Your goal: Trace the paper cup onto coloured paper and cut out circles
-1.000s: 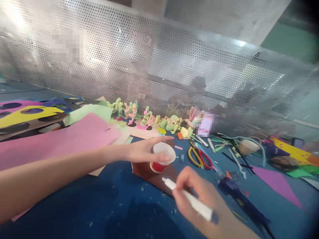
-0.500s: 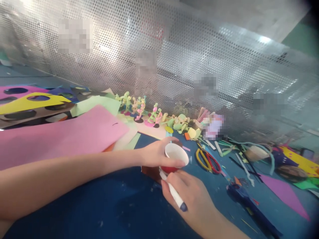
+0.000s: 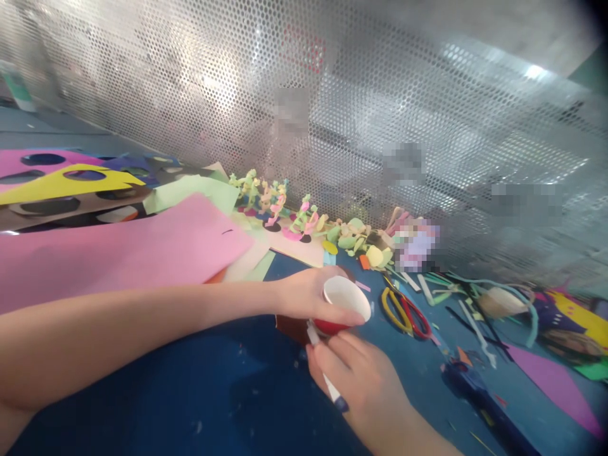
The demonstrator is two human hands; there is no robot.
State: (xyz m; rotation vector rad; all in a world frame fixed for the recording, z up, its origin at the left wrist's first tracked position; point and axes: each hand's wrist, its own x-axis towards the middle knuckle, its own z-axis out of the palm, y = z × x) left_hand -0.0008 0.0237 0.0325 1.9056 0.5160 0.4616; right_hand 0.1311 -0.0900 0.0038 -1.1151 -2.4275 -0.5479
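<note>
My left hand (image 3: pixel 311 294) is closed around a small paper cup (image 3: pixel 346 299), white inside and red outside, with its mouth facing up and tilted toward me. Under the cup lies a piece of brown paper (image 3: pixel 291 328), mostly covered. In my right hand (image 3: pixel 363 373) is a white marker pen (image 3: pixel 332 389) with a dark blue end pointing toward me. Its other end meets the brown paper close to the cup's base; the exact contact is hidden by my fingers.
Right of the cup lie scissors (image 3: pixel 403 313) with yellow and red handles. A dark blue glue gun (image 3: pixel 484 399) and purple paper (image 3: pixel 553 383) are farther right. Pink paper (image 3: pixel 128 253) spreads at the left. Small paper figures (image 3: pixel 301 218) stand before a perforated metal screen (image 3: pixel 199 95).
The view has shifted slightly, so most things sit farther right. My right hand and the marker have turned a little around the cup's base; my left hand still grips the cup.
</note>
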